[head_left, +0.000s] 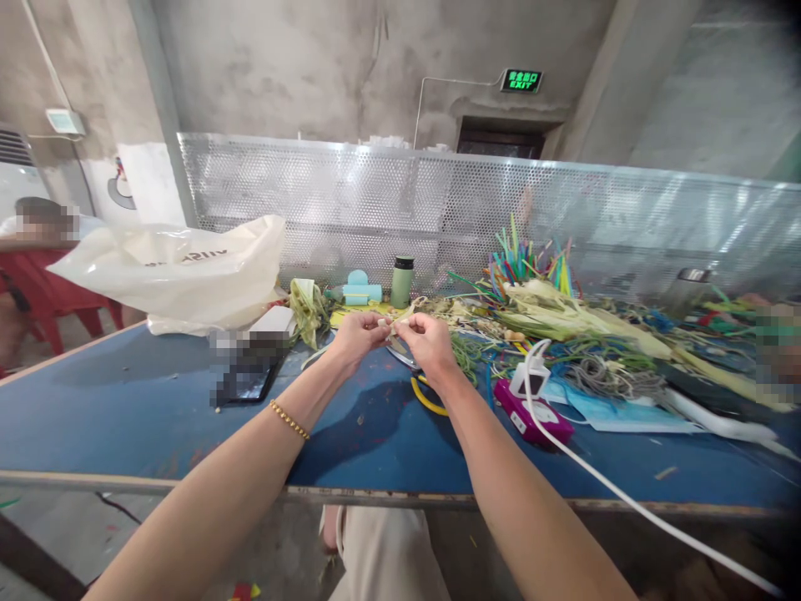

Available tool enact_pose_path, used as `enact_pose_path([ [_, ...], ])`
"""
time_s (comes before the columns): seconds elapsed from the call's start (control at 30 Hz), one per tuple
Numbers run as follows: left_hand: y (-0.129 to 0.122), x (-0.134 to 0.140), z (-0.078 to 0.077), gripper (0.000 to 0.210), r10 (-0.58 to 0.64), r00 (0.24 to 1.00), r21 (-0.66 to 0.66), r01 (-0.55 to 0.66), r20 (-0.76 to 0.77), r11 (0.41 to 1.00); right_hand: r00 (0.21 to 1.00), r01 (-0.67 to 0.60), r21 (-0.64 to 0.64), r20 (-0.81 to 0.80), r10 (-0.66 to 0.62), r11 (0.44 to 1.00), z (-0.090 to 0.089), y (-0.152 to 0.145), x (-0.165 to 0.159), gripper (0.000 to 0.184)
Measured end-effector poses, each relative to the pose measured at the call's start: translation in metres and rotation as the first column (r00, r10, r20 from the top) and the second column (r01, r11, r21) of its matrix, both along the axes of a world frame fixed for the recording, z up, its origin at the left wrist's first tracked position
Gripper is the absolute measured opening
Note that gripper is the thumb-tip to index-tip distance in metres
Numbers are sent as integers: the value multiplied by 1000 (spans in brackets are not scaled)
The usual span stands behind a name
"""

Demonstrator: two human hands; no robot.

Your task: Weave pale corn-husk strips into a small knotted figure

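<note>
My left hand [361,338] and my right hand [428,340] meet above the blue table, fingertips nearly touching. Both pinch a thin pale strip [393,329] that looks like corn husk; most of it is hidden by the fingers. Just under my right hand lies a pair of scissors with a yellow handle [428,401], its blades partly covered. Yellowish-green husks [305,310] are bunched beyond my left wrist. Green cords [466,355] lie to the right of my right hand.
A phone [250,380] and a large plastic bag [188,275] lie left. A green bottle [402,282] stands behind my hands. At right are a purple power strip [531,417] with a white cable, husks and coloured stems [531,265]. A perforated metal panel [350,200] bounds the table's back.
</note>
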State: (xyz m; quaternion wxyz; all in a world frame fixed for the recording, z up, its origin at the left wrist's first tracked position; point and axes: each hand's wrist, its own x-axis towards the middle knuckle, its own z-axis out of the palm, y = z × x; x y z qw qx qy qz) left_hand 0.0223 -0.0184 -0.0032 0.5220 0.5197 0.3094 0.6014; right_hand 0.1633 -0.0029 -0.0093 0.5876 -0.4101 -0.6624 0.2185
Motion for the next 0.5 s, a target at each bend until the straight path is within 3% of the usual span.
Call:
enact_pose_path([
  [0.27,3,-5,5,14,14,987,-80,-2,159,997,981,111,47,152,-117,993,1,6,8,17],
  [0.4,5,-10,8,14,30,976,-94,-10,217,996,997,-68,-123,37,73,990,0,6,4,6],
  [0.5,4,-12,11,12,36,972,-126,-7,232,992,985,-168,-140,-53,162,976,4,-1,1,13],
])
